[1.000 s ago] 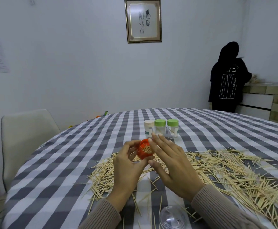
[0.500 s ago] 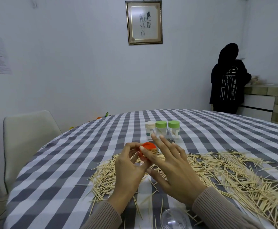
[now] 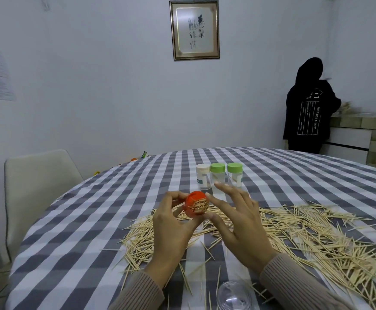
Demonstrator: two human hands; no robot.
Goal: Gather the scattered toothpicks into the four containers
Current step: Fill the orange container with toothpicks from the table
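Round table (image 3: 88, 220) under a grey-and-white checked cloth; all places below are given from it. White chair (image 3: 37, 186) at its left edge. Person in a black hooded top (image 3: 305, 104) stands beyond its far right side, back to the camera, at a counter. Framed calligraphy (image 3: 194, 30) on the wall behind its far edge.

Scattered toothpicks (image 3: 305, 238) lie in a wide, loose heap over the table's near-right and centre, thinning toward the near edge.

Left hand (image 3: 171, 233) raised over the table's centre, fingers and thumb curled around an orange container (image 3: 196, 205), which is tilted with its mouth toward the camera and packed with toothpicks. Right hand (image 3: 238, 224) just beside it, fingers straight and spread, index fingertip touching the container's right side; it grips nothing.

Three capped containers stand in a row past the hands, toward the table's middle: a white-capped one (image 3: 203, 175) on the left, then two green-capped ones (image 3: 217, 175) (image 3: 235, 174).

Clear plastic lid or cup (image 3: 234, 296), partly cut off, at the near edge.
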